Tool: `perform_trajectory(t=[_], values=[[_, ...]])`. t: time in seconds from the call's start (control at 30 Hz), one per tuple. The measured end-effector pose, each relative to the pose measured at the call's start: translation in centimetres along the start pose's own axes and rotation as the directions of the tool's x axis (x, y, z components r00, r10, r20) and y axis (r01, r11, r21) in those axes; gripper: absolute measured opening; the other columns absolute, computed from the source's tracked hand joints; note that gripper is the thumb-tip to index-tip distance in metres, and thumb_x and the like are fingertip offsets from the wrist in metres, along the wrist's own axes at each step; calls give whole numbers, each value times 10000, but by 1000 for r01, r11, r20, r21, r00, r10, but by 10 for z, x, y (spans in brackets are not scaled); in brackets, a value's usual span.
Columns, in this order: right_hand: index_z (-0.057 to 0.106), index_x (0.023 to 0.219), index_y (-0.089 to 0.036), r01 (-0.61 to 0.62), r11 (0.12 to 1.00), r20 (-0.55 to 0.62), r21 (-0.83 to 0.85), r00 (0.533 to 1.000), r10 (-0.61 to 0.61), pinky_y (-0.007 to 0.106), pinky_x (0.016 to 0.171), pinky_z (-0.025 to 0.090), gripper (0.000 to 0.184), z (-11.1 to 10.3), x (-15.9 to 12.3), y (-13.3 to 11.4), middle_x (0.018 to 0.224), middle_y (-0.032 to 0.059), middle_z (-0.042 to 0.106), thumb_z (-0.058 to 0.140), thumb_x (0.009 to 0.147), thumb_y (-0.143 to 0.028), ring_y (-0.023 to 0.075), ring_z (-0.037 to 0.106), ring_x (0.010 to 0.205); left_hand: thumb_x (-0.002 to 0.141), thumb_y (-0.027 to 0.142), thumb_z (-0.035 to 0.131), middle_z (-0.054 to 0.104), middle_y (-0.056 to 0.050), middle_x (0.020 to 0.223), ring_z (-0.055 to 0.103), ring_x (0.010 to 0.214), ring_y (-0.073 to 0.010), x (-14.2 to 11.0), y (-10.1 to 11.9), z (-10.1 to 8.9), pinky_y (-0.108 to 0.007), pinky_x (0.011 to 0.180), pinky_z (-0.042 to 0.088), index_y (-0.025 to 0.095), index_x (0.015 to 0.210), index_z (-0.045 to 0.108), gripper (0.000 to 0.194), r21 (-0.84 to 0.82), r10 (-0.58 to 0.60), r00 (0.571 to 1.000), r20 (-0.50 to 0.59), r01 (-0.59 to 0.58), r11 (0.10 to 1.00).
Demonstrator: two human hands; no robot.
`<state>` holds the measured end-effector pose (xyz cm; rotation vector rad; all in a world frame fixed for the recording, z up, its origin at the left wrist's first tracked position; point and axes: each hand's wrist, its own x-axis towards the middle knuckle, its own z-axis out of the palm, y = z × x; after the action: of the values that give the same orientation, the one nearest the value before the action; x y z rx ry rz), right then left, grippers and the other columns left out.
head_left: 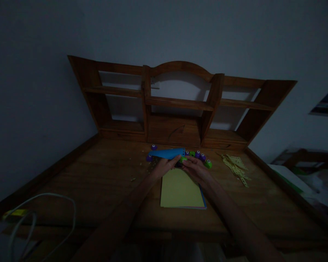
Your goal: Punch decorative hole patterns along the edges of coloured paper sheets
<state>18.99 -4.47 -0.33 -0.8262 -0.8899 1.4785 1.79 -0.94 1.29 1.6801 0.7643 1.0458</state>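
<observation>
At the centre of the frame, the left hand (164, 167) and the right hand (195, 168) hold a small green gadget (183, 159) between their fingers, just above a stack of paper (182, 190) with a yellow sheet on top. A blue sheet (165, 153) lies just above the hands, with small purple and green gadgets (202, 157) to its left and right. Yellow paper strips (234, 164) lie right of centre on the wooden desk (98, 178), a shelf unit (177, 104) stands across the upper middle, and a white cable (74, 211) loops at lower left.
</observation>
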Motion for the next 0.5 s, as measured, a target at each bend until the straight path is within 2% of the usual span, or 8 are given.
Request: perform_trajectory(t=[0.13,0.37,0.5], values=[[726,907,-200,8,999,24,-31,1000,-7,257,728,485,312,-2,2,2,880,18,711,839,618,-219,129,630,746,829,567,525,455,34,542,441,527,-111,-2,2,0,-246,548,366,182,562,463,472,8,7,1000,13,-7,1000],[736,834,-207,33,998,34,-47,999,-32,237,634,452,235,3,0,-1,812,9,683,837,625,-246,111,560,670,830,550,530,455,30,551,443,527,-112,1,-6,0,-249,552,371,184,560,463,459,34,12,1000,12,-13,999],[730,774,-197,42,997,6,-58,999,-42,219,497,349,229,6,-1,-3,666,-15,611,854,594,-262,76,441,542,833,546,523,452,33,540,447,530,-118,0,-7,0,-248,549,369,189,582,472,439,46,13,1000,9,-13,999]])
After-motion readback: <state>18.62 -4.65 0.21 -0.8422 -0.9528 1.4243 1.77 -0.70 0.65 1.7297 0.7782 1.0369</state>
